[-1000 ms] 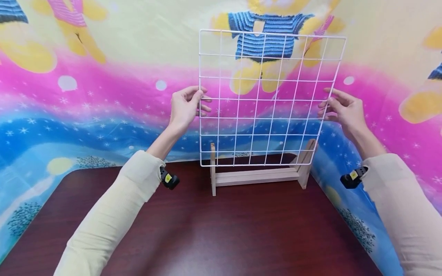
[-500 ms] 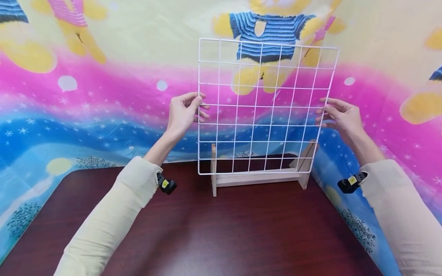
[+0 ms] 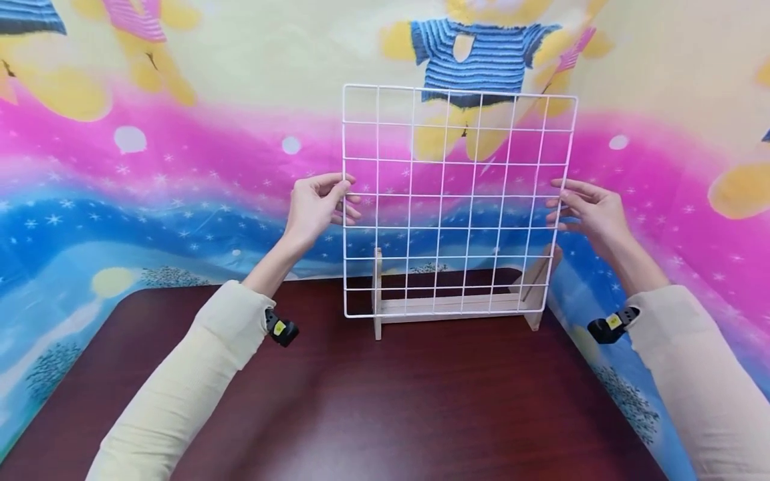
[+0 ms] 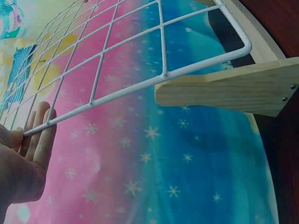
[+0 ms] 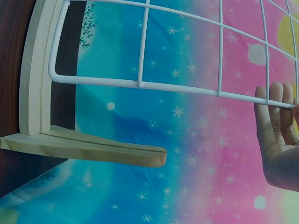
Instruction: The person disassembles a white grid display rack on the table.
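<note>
Wire grid point(image 3: 440, 196) near the wooden stand point(image 3: 450, 304)
Left hand point(image 3: 311, 208) and right hand point(image 3: 597, 207) pinch opposite edges; keeping both equally high should help prevent tilting.

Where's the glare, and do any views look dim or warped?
Head view: bright, with pale glare low on the tabletop and a soft shadow left of it; the white grid looks crisp. Left wrist: dimmer, the left hand partly shaded. Right wrist: also dim, the wooden crossbar bowed, likely lens distortion.
</note>
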`<state>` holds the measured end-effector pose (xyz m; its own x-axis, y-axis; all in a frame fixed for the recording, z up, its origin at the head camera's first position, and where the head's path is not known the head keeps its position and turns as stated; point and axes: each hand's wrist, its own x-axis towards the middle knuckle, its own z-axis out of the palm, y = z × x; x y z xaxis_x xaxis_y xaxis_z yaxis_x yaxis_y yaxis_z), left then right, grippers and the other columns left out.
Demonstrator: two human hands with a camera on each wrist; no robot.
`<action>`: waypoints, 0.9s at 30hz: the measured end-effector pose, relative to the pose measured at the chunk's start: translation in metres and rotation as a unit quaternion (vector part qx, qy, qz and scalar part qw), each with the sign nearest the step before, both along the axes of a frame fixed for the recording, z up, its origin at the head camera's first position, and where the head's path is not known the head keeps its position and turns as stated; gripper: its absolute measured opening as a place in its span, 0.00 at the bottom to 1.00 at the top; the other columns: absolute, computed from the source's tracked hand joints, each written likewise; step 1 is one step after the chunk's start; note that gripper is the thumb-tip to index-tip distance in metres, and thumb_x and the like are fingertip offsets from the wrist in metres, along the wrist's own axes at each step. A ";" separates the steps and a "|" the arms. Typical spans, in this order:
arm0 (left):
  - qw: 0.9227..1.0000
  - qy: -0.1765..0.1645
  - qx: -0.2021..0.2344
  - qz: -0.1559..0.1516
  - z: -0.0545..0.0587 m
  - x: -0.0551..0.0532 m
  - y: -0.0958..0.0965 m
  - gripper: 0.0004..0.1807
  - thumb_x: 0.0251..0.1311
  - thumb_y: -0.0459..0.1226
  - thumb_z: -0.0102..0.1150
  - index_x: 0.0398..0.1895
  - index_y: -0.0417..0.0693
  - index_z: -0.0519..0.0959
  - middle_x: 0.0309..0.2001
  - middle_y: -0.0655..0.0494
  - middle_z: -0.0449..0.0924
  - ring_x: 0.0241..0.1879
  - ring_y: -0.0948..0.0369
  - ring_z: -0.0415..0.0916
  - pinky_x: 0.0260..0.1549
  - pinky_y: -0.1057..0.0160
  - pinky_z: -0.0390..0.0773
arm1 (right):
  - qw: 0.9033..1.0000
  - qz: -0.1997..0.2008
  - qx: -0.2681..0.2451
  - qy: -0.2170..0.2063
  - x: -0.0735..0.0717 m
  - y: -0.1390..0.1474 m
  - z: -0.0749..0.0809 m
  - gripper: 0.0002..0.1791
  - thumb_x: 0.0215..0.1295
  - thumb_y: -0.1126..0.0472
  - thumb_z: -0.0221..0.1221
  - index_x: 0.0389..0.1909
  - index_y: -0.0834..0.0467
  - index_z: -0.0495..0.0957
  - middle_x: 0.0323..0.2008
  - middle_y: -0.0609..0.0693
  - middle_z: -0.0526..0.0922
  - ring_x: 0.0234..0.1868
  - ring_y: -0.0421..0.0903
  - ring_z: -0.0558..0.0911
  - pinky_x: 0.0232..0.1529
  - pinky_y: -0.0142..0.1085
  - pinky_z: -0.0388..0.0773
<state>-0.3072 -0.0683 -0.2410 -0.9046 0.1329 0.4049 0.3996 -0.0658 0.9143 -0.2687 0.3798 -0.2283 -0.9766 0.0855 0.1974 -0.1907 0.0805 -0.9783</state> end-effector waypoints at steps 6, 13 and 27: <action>1.000 -0.005 0.002 -0.008 -0.005 0.002 -0.001 0.17 0.67 0.35 0.56 0.52 0.30 0.78 0.35 0.36 0.83 0.26 0.52 0.84 0.29 0.50 0.84 | 1.000 0.020 -0.016 0.000 0.000 0.002 -0.004 0.25 0.64 0.57 0.62 0.62 0.57 0.75 0.32 0.51 0.86 0.30 0.47 0.87 0.33 0.36 0.84; 1.000 -0.009 -0.004 -0.005 -0.011 0.007 -0.007 0.17 0.68 0.35 0.55 0.52 0.30 0.78 0.36 0.33 0.82 0.26 0.51 0.84 0.27 0.53 0.84 | 0.999 0.032 -0.023 -0.008 -0.003 -0.003 -0.011 0.22 0.67 0.60 0.59 0.61 0.58 0.75 0.32 0.53 0.87 0.29 0.47 0.87 0.32 0.38 0.84; 0.999 -0.020 -0.027 0.013 -0.026 0.015 -0.030 0.17 0.69 0.37 0.54 0.52 0.31 0.78 0.34 0.40 0.84 0.26 0.51 0.85 0.29 0.50 0.84 | 0.998 0.039 -0.023 -0.050 0.006 -0.024 -0.021 0.11 0.68 0.59 0.59 0.48 0.50 0.84 0.30 0.50 0.87 0.30 0.47 0.87 0.32 0.38 0.85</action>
<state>-0.2926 -0.0987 -0.2668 -0.9236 0.1308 0.3603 0.3628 -0.0055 0.9319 -0.2625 0.3557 -0.2495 -0.9952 0.0149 0.0965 -0.0961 0.0244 -0.9951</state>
